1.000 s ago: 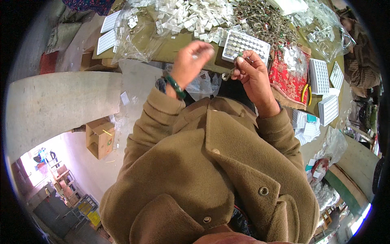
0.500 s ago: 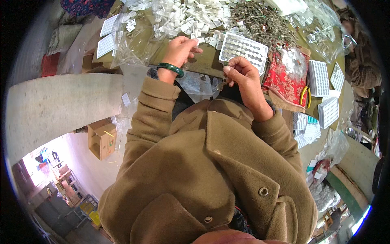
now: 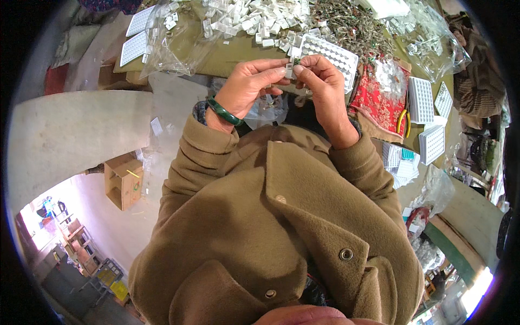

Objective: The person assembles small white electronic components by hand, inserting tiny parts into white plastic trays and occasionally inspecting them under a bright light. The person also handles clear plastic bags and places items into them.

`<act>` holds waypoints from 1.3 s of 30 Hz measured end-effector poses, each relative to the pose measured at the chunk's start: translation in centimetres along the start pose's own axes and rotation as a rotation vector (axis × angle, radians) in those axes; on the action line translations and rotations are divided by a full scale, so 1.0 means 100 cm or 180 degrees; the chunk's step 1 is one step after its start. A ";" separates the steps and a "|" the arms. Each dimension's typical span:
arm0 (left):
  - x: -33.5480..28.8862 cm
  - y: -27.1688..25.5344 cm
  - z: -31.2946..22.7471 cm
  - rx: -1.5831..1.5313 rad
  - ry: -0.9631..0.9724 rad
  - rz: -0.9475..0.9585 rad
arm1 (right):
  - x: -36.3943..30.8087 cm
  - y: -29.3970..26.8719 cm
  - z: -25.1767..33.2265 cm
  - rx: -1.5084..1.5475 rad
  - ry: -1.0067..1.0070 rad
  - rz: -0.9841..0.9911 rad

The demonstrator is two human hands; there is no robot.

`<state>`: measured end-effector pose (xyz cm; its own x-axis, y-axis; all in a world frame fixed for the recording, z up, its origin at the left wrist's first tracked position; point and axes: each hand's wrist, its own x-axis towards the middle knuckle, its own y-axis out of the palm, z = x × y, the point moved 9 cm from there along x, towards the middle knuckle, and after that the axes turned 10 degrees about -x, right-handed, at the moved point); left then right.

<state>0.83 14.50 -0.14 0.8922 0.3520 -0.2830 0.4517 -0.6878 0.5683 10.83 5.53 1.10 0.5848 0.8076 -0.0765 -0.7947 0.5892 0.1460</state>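
Since L hand (image 3: 253, 85) pinches sm. white pc. (image 3: 289, 69) and R hand (image 3: 324, 91) holds tiny green part (image 3: 297, 62) up to it, hands are tog., just beside white tray (image 3: 352, 66); loose or off-angle pinch could prob. drop either pc. off table (image 3: 236, 55).

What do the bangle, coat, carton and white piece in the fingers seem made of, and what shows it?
Bangle: polished stone or glass, perhaps plastic; glossy dark green.
Coat: matt felted wool or a blend; soft, fuzzy surface.
Carton: matt cardboard; brown, thin flat walls.
White piece: probably plastic; pale, but too small to be sure.
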 end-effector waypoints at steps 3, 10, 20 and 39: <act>-0.001 -0.010 0.011 -0.0141 -0.0109 -0.0172 | -0.001 0.004 -0.003 -0.0268 0.0003 0.0004; -0.002 -0.015 0.017 -0.0901 0.0224 -0.0068 | -0.002 0.012 -0.012 0.0539 0.0339 0.0108; -0.008 -0.018 0.006 -0.0607 0.0553 -0.0134 | -0.002 0.022 -0.015 0.0506 0.0326 0.0208; -0.006 -0.021 -0.001 -0.0792 0.1051 -0.0495 | 0.006 0.033 0.020 -0.1006 -0.0502 -0.0201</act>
<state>-0.69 15.79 -1.08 0.7458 0.6511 -0.1409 0.5294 -0.4508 0.7187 8.90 7.90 3.48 0.6327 0.7701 0.0811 -0.7529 0.6362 -0.1685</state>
